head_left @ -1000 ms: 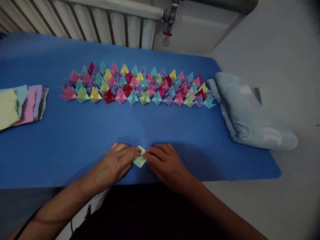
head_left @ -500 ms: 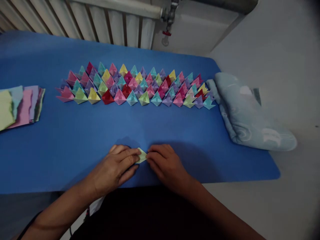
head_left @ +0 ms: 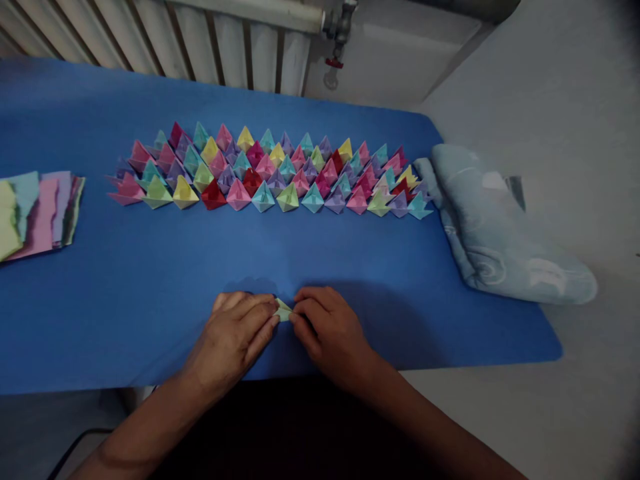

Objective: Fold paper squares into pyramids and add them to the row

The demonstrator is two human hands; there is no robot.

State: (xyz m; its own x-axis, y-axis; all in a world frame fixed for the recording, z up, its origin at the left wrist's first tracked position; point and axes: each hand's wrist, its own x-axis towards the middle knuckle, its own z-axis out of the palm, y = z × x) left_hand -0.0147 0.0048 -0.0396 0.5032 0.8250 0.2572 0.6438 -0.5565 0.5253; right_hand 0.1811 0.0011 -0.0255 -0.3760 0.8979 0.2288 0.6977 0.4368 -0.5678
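Observation:
Between my two hands, low over the near part of the blue table (head_left: 165, 287), is a small piece of folded pale-green paper (head_left: 283, 311). Its left side lies under the fingers of my left hand (head_left: 235, 330), which are closed on it. My right hand (head_left: 330, 327) pinches the paper's right tip between thumb and fingers. The fingers cover much of the paper, so its full shape is hidden. Beyond my hands stand rows of small folded paper boats (head_left: 263, 197) in pink, blue, purple, green, yellow and red.
Torn-edged coloured paper sheets (head_left: 43, 217) lie stacked at the left. A folded grey-blue blanket (head_left: 500, 227) rests at the table's right end, against the wall. Behind the table are a white radiator (head_left: 230, 50) and a pipe valve with a red handle (head_left: 334, 63).
My left hand has shifted slightly left, its thumb now at the paper's lower edge. Less of the green paper shows between my hands. Both hands still hold it.

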